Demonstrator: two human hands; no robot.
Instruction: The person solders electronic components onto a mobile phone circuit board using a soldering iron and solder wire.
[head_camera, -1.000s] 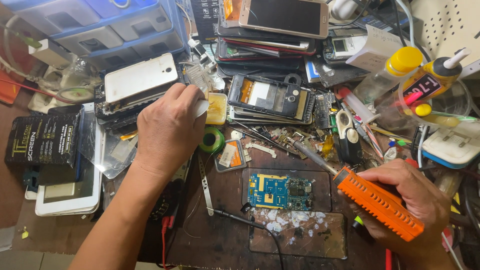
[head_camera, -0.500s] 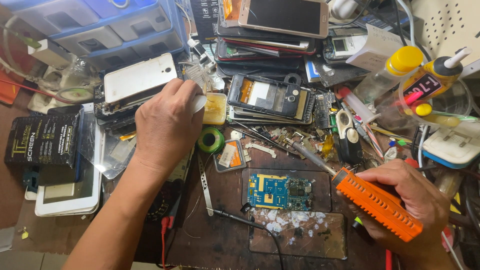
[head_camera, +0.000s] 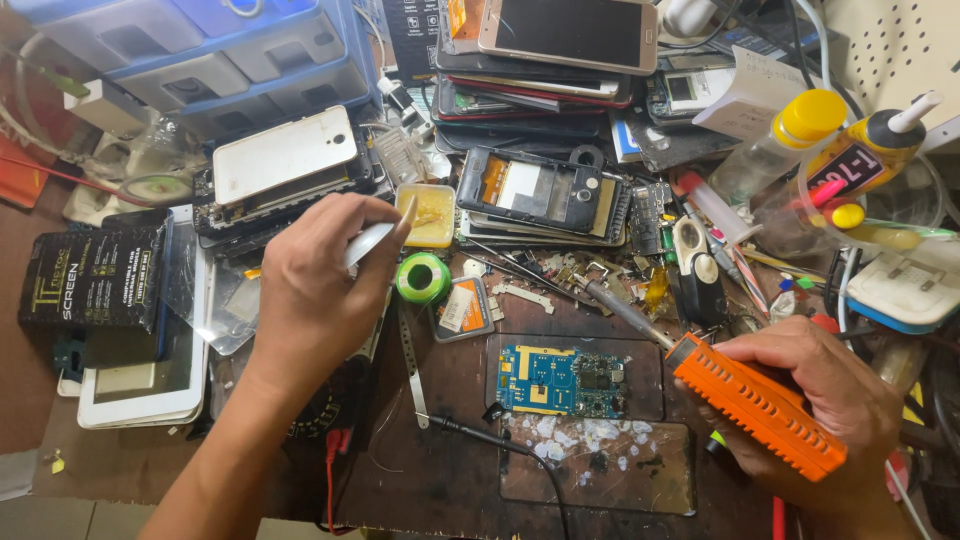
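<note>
My right hand (head_camera: 820, 400) grips an orange soldering iron (head_camera: 752, 402) whose metal tip (head_camera: 600, 297) points up-left, above a blue circuit board (head_camera: 560, 380) lying on a dark mat. My left hand (head_camera: 310, 290) holds a small whitish round lid (head_camera: 366, 243) between fingers and thumb, just left of a little square yellow tub of paste (head_camera: 432, 214). A green spool of solder wire (head_camera: 422, 277) sits below that tub, right beside my left hand.
Stacked phones and phone frames (head_camera: 540, 190) fill the back of the bench. Glue bottles with yellow caps (head_camera: 800, 140) stand at right. A white phone back (head_camera: 285, 155) and black box (head_camera: 90, 275) lie at left; blue drawers (head_camera: 200, 50) behind. Tweezers (head_camera: 412, 365) and a black cable (head_camera: 490, 440) lie near the board.
My left hand has drawn back down-left from the yellow tub, lifting the whitish lid with it, so the tub now shows. My right hand and the soldering iron stay almost still.
</note>
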